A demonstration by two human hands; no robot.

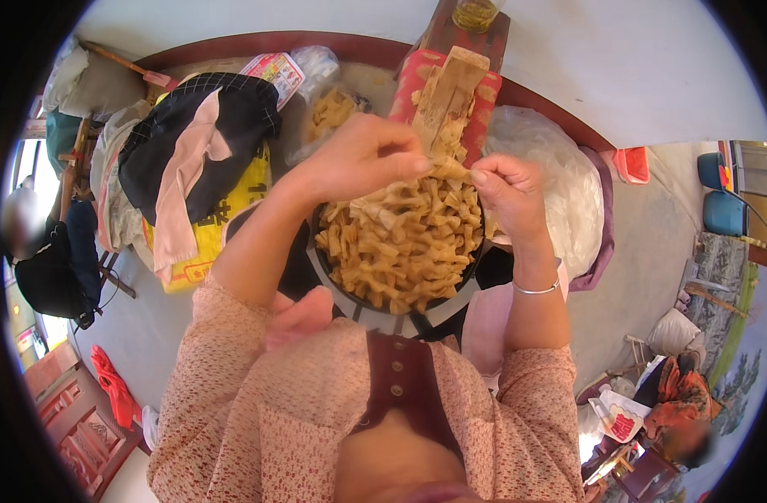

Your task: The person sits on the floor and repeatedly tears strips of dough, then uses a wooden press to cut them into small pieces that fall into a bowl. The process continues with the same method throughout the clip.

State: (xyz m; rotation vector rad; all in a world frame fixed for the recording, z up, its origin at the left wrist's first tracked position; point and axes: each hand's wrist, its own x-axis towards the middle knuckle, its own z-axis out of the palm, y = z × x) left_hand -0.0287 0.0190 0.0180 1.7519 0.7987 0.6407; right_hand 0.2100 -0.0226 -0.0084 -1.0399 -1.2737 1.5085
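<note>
My left hand [362,155] and my right hand [511,189] meet above a round dark-rimmed basin, fingers pinched. Between them is a small tan strip [450,171], each hand gripping one end. Below lies a heap of tan knotted strips [400,243], which look like tofu-skin knots and fill the basin. Just beyond my fingers, a wooden board [455,84] with tan scraps along it rests on a red patterned cloth [406,94]. The left thumb and fingers hide part of the strip.
A clear plastic bag [543,168] bulges at the right. A smaller bag of tan pieces [329,113] sits behind my left wrist. Dark cloth [191,126] and a yellow sack [253,180] are at the left. A jar [476,14] stands at the back. People sit at both sides.
</note>
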